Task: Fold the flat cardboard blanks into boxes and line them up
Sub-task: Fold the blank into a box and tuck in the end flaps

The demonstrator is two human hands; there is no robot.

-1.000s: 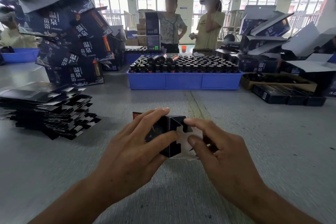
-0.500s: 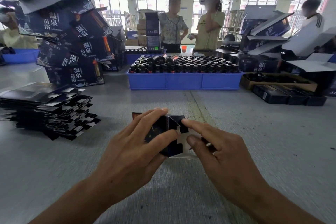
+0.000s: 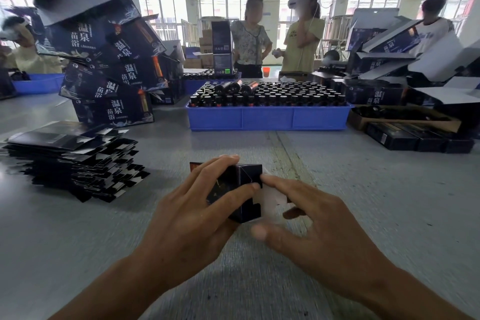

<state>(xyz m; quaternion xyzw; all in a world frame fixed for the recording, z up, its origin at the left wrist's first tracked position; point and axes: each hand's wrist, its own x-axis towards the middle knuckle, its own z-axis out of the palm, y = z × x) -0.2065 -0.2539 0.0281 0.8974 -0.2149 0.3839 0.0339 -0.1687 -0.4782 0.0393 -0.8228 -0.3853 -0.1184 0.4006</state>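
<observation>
"温泉苗浴" on stacked dark boxes (image 3: 114,109)

The left hand (image 3: 197,213) holds a small dark box (image 3: 244,189) near the front edge of the gray table (image 3: 389,202). The right hand (image 3: 311,226) pushes a white flap (image 3: 270,196). Flat blanks (image 3: 70,161) sit by the left edge. A blue tray (image 3: 267,118) of bottles sits farther back.
</observation>
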